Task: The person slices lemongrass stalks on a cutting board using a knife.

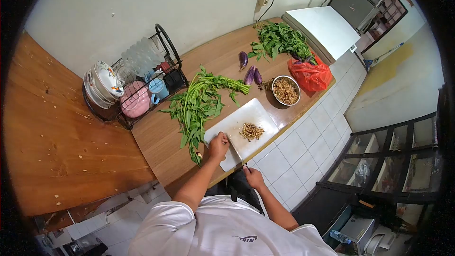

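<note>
My right hand (254, 178) is closed round the handle of a kitchen knife (235, 149), whose blade reaches across the white cutting board (258, 109). Close to the blade's left side, my left hand (219, 146) rests at the board with its fingers bunched. Whatever those fingers hold, if anything, is hidden. A small heap of chopped brown and pale pieces (251, 132) lies on the board right of the knife. Behind it stands a metal bowl (298, 96) of similar pieces. Leafy green stalks (201, 102) lie beside the board, partly against its left edge.
Small purple eggplants (249, 75) lie behind the board. More leafy greens (282, 40) and a red plastic bag (310, 75) are at the table's far end. A black dish rack (166, 47) with bowls and cups stands at the left by the wall. Tiled floor (284, 156) borders the table's right edge.
</note>
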`<action>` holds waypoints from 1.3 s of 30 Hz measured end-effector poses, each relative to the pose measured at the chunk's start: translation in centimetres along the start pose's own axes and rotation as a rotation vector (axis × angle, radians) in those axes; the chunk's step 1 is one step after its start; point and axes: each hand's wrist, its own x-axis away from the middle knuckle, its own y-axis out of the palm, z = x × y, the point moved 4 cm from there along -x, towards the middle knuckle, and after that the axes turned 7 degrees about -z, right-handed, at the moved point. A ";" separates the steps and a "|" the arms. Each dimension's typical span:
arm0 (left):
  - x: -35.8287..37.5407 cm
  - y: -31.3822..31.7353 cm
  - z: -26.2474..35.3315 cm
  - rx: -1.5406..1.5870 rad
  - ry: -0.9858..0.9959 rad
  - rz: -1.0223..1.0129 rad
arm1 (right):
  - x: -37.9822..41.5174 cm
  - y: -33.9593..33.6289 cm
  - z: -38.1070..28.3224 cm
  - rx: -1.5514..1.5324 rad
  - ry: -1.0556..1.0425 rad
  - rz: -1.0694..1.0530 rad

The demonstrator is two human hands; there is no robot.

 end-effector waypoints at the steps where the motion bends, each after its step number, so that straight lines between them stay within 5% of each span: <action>1: 0.1 0.1 0.1 0.000 0.001 -0.001 | -0.4 0.0 0.0 0.007 -0.011 0.041; 31: 1.0 -1.2 1.0 -0.055 -0.012 -0.028 | 2.4 0.9 1.3 -0.012 0.007 0.012; 39: 1.0 -1.0 0.2 -0.101 0.127 -0.012 | 2.0 -0.1 0.4 -0.042 -0.028 0.032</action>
